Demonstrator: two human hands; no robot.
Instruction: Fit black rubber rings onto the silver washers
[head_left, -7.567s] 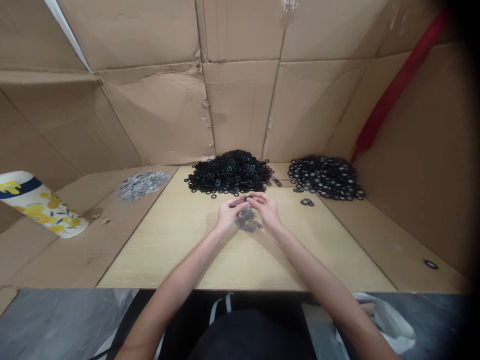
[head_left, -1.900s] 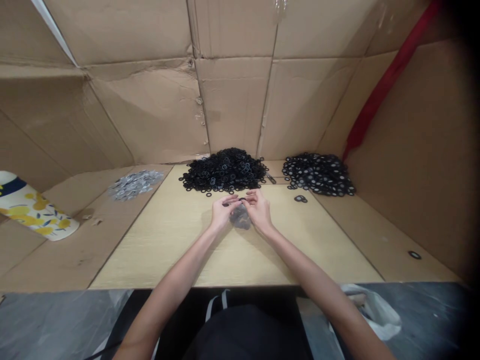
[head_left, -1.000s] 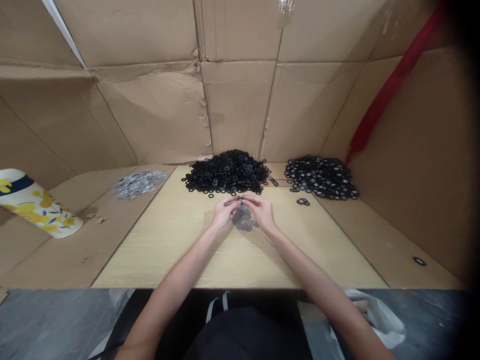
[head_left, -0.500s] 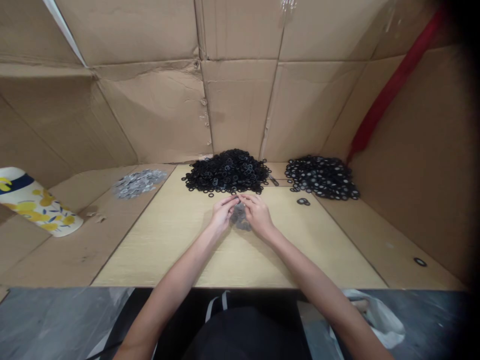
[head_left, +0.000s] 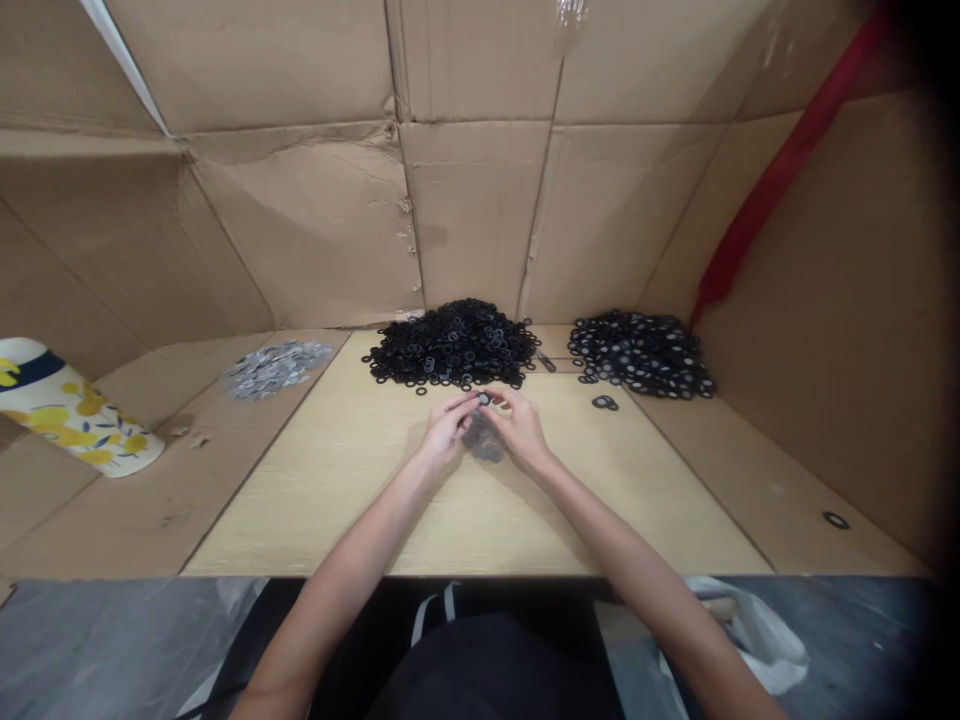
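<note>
Between both hands, above the middle of the pale board, is a black ring with a silvery disc in its centre. My left hand pinches its left side with the fingertips. From the right, my right hand has its thumb and fingers closed around the other edge. Below and between the hands lies a small heap of grey discs, partly covered by them. Just beyond the fingers rises a large pile of black rings.
At right is a pile of disc-filled rings; a few rings lie nearer. Silvery discs are heaped at left beside a patterned bottle. A small dark tool lies behind. Cardboard walls enclose the back and sides.
The fingertips have parted slightly, and the ring with its disc now shows between them. My right hand's fingers have lifted and spread a little; both hands stay in the same place.
</note>
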